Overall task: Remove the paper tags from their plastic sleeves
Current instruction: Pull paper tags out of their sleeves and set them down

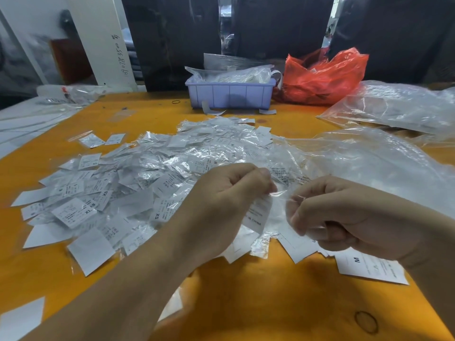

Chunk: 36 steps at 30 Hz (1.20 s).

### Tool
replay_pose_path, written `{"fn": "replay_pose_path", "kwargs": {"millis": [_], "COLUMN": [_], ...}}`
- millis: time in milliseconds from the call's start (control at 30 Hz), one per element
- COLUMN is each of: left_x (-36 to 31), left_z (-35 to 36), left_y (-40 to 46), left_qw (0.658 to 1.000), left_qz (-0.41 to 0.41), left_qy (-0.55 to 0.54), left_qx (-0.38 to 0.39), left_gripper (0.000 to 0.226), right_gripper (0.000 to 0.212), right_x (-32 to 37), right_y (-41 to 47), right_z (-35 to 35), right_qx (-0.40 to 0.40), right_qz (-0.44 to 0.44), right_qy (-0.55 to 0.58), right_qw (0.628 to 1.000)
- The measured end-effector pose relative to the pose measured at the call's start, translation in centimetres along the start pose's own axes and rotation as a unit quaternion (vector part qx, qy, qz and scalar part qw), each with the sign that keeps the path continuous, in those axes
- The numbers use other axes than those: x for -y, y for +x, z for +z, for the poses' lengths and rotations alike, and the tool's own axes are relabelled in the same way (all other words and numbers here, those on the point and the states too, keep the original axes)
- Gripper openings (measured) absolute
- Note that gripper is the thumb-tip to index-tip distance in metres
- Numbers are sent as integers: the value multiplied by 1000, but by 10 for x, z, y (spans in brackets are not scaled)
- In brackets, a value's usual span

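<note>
- Orange table point(258, 291) is seen spanning the view, with everything else resting on it.
- Clear plastic bags point(384, 158) are spread crumpled over the table's right side, reaching toward the far edge.
- Heaped across the table's middle and left is a pile of sleeved tags point(138, 183), white paper slips in glossy sleeves, some marked XL, XS or M.
- At the far edge a red plastic bag point(325, 75) is slumped just beside a lilac plastic bin point(230, 94), which is filled with more clear packets.
- The left hand point(226, 198) is held above the pile's near edge, its fingers curled and pinching a paper tag point(259, 212) that hangs below the fingertips.
- The right hand point(344, 212) is held near the left, its fingers curled around a thin clear plastic sleeve point(283, 195) stretched between the 2 hands.
- Whether the tag is fully out of the sleeve cannot be told.
- Bare tags point(369, 268) are lying on the table beneath the right hand, 1 showing an M.
</note>
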<state>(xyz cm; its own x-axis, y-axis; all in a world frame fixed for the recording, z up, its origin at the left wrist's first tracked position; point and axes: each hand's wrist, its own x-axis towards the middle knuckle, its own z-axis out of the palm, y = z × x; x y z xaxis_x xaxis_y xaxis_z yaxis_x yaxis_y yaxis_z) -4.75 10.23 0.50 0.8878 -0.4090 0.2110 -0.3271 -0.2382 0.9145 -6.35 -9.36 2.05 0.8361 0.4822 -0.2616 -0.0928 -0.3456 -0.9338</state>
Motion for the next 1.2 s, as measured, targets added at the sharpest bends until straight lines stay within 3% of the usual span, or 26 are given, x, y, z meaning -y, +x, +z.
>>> {"fn": "replay_pose_path", "kwargs": {"millis": [100, 367, 567, 667, 800, 867, 1100, 1200], "left_x": [1, 2, 2, 4, 6, 6, 5, 5], "left_z": [2, 5, 4, 4, 6, 6, 4, 3], "left_y": [0, -1, 0, 0, 0, -1, 0, 0], "left_qw": [1000, 999, 998, 997, 996, 996, 997, 998], "left_qz": [14, 17, 6, 6, 0, -4, -5, -15], "left_qy": [6, -26, -57, -78, -92, -83, -73, -57], "left_qx": [20, 22, -19, -16, -2, 15, -8, -16], "left_gripper": [25, 15, 14, 3, 34, 39, 3, 8], "right_gripper": [18, 14, 20, 22, 21, 14, 12, 12], "right_x": [0, -2, -5, -4, -1, 0, -1, -1], "right_y": [0, 4, 8, 8, 7, 5, 5, 6], "right_z": [-1, -5, 6, 8, 3, 1, 0, 2], "right_qx": [-25, -185, -124, -162, -220, -228, -246, -253], "right_qz": [-8, -95, -124, -136, -156, -164, -170, -162], "right_qy": [4, 130, 107, 170, 223, 223, 192, 181], "right_qw": [1000, 970, 979, 962, 937, 934, 935, 937]}}
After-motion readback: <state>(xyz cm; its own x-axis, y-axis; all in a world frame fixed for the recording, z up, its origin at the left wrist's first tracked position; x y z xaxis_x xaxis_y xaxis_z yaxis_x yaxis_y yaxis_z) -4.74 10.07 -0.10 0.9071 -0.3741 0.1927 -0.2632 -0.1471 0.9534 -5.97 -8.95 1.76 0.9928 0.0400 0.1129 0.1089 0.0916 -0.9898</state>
